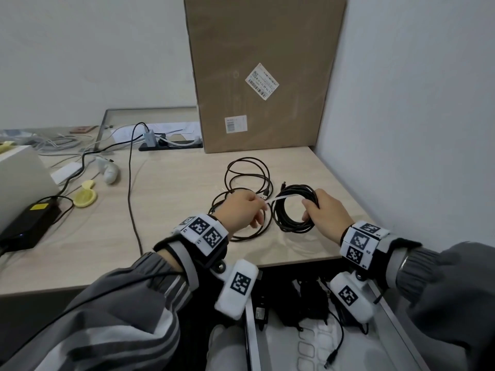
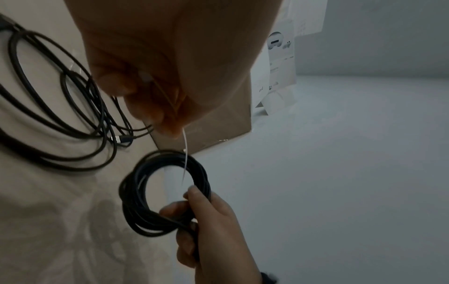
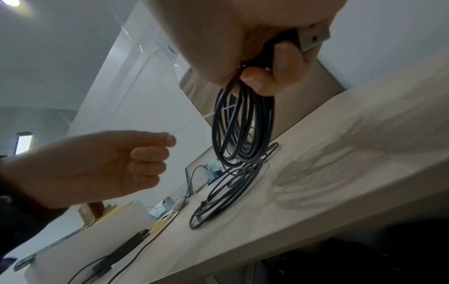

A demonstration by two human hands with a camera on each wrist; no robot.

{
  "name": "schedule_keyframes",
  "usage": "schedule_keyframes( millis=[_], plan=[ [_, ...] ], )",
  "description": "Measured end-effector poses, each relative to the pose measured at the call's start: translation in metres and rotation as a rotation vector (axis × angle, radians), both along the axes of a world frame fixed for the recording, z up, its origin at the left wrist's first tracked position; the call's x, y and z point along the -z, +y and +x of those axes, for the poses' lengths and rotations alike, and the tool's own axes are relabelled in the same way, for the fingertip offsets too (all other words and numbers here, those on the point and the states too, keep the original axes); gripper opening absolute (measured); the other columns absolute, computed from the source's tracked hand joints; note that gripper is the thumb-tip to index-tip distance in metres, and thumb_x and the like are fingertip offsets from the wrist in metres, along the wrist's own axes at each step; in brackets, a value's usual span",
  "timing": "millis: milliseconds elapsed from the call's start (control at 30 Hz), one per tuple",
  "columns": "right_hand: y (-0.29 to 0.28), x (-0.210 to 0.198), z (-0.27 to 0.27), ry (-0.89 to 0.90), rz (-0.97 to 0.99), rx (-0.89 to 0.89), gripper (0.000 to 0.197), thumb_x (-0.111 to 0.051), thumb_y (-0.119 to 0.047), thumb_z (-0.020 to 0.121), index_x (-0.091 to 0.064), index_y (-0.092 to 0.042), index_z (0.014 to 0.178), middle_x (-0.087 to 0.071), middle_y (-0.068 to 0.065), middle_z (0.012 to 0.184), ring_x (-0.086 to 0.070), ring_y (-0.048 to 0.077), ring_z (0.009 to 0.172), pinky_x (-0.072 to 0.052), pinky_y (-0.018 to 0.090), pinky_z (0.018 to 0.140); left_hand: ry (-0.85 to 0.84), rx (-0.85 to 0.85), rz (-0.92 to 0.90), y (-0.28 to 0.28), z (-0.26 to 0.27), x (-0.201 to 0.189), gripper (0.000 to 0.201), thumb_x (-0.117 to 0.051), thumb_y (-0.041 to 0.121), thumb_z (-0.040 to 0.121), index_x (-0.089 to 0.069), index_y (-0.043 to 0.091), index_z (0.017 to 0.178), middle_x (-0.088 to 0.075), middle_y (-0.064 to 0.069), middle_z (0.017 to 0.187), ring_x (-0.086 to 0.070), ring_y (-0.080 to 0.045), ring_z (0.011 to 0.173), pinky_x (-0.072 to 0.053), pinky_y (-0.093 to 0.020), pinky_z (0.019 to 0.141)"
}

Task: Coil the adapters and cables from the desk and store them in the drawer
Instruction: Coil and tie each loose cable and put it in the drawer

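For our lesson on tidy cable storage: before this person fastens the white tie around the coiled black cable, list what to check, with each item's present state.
1. Right hand grips the coiled black cable firmly: ok.
2. Left hand pinches the thin white tie strip: ok.
3. Tie is wrapped fully around the coil: not ok; it only reaches across it.
4. Coil is lifted off the light wooden desk: ok in the right wrist view.
5. Open drawer below the desk edge is ready: ok.
6. Loose black cables on the desk are coiled tightly: not ok.
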State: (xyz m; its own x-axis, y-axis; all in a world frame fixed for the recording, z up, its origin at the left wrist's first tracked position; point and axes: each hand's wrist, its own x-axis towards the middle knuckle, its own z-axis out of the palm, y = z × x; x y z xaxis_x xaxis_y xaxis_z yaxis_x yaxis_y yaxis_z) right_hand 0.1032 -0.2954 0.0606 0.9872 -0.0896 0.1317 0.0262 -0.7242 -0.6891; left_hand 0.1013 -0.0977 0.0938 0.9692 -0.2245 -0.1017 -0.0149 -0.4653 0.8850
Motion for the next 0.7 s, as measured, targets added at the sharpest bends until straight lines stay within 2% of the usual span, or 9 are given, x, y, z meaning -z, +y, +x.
schedule_keyframes(
  millis=[100,167,200,233,300,367,433,500,700],
  plan=[
    [0.009,-0.003,-0.002,-0.028,-0.043,-0.063,0.015,-0.045,-0.025,0.097,-0.05,-0.01,0.094,-0.069,0.001,0.078,-0.063,0.021,0.078,-0.048,0.037,0.076,0.145,0.11,-0.099,-0.014,-0.002,-0.001,0.022,-0.034,0.011,0.1,-0.049,0.011,0.084,-0.068,-0.002,0.062,-0.062,-0.012,0.055,-0.045,-0.016,0.052],
    [0.014,-0.004,-0.003,-0.054,-0.072,-0.097,0.014,-0.046,-0.026,0.096,-0.049,-0.013,0.092,-0.069,0.002,0.078,-0.063,0.022,0.077,-0.048,0.037,0.075,0.238,0.109,-0.222,-0.021,-0.001,0.0,0.021,-0.032,0.009,0.102,-0.046,0.009,0.087,-0.069,-0.005,0.066,-0.063,-0.014,0.06,-0.051,-0.019,0.056],
    [0.015,-0.004,-0.003,-0.06,-0.091,-0.11,0.014,-0.047,-0.027,0.096,-0.048,-0.014,0.092,-0.068,0.002,0.078,-0.063,0.023,0.077,-0.048,0.038,0.075,0.277,0.087,-0.289,-0.023,-0.001,0.0,0.021,-0.032,0.007,0.102,-0.046,0.008,0.087,-0.068,-0.007,0.066,-0.06,-0.014,0.059,-0.051,-0.019,0.053],
    [0.017,-0.004,-0.002,-0.063,-0.114,-0.121,0.015,-0.046,-0.029,0.096,-0.048,-0.014,0.092,-0.068,0.003,0.079,-0.063,0.025,0.078,-0.048,0.04,0.075,0.303,0.062,-0.34,-0.026,0.0,0.001,0.022,-0.032,0.005,0.102,-0.046,0.007,0.085,-0.065,-0.007,0.065,-0.054,-0.012,0.055,-0.046,-0.017,0.047],
    [0.019,-0.005,0.0,-0.065,-0.166,-0.129,0.02,-0.045,-0.031,0.096,-0.049,-0.011,0.096,-0.068,0.007,0.082,-0.062,0.029,0.08,-0.049,0.043,0.075,0.332,0.013,-0.406,-0.03,0.003,0.003,0.023,-0.038,0.005,0.101,-0.049,0.008,0.081,-0.054,-0.004,0.064,-0.037,-0.008,0.048,-0.029,-0.014,0.039],
    [0.021,-0.006,0.002,-0.074,-0.227,-0.128,0.024,-0.044,-0.032,0.096,-0.049,-0.009,0.1,-0.067,0.01,0.086,-0.061,0.033,0.081,-0.049,0.045,0.074,0.377,-0.04,-0.487,-0.033,0.007,0.006,0.022,-0.045,0.016,0.1,-0.05,0.01,0.079,-0.042,0.0,0.059,-0.028,-0.006,0.042,-0.02,-0.015,0.036],
    [0.024,-0.007,0.004,-0.082,-0.294,-0.144,0.026,-0.043,-0.033,0.097,-0.048,-0.008,0.104,-0.067,0.012,0.087,-0.061,0.034,0.081,-0.049,0.044,0.07,0.422,-0.093,-0.556,-0.036,0.01,0.007,0.03,-0.048,0.035,0.099,-0.05,0.012,0.08,-0.038,0.003,0.057,-0.027,-0.004,0.038,-0.019,-0.015,0.033],
    [0.03,-0.007,0.003,-0.088,-0.391,-0.169,0.028,-0.042,-0.034,0.098,-0.046,-0.008,0.109,-0.066,0.012,0.088,-0.061,0.035,0.079,-0.046,0.039,0.064,0.443,-0.146,-0.585,-0.039,0.012,0.008,0.037,-0.052,0.047,0.094,-0.048,0.015,0.077,-0.036,0.004,0.056,-0.025,-0.005,0.037,-0.019,-0.016,0.032],
    [0.04,-0.013,-0.001,-0.101,-0.631,-0.233,0.029,-0.036,-0.029,0.099,-0.04,-0.011,0.122,-0.065,0.013,0.099,-0.06,0.036,0.084,-0.037,0.035,0.061,0.53,-0.289,-0.61,-0.043,0.022,0.004,0.045,-0.06,0.041,0.091,-0.038,0.016,0.061,-0.026,0.003,0.041,-0.02,-0.007,0.025,-0.017,-0.011,0.03]
  ],
)
